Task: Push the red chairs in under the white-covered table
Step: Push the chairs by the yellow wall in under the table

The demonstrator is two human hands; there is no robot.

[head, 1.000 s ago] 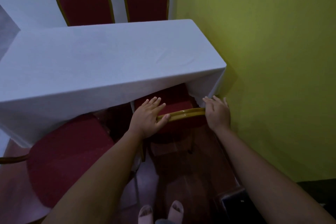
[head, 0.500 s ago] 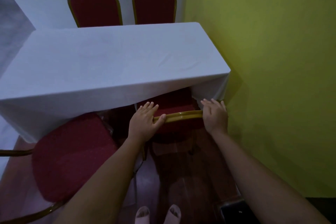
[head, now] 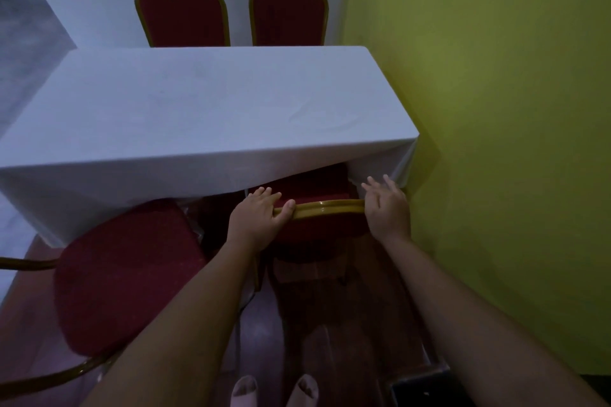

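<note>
- Head view: right-side chair (head: 307,183) sits at 12 o'clock from the person, seat partly under the white-covered table (head: 211,109). Its gold top rail (head: 327,206) runs 9-to-3, square to the push.
- Left hand (head: 261,216) is on the rail's 9 o'clock end, fingers straight over it, thumb lying along it. Right hand (head: 386,208) lies flat on the 3 o'clock end, fingers extended. Neither wraps the rail, as far as I can tell.
- Push line: straight to 12. Yellow wall (head: 496,109) is close at 3, so the chair likely needs even pressure from both palms.
- Second chair (head: 125,274) is at 9 o'clock, seat mostly out and askew; the left hand is nearer it.
</note>
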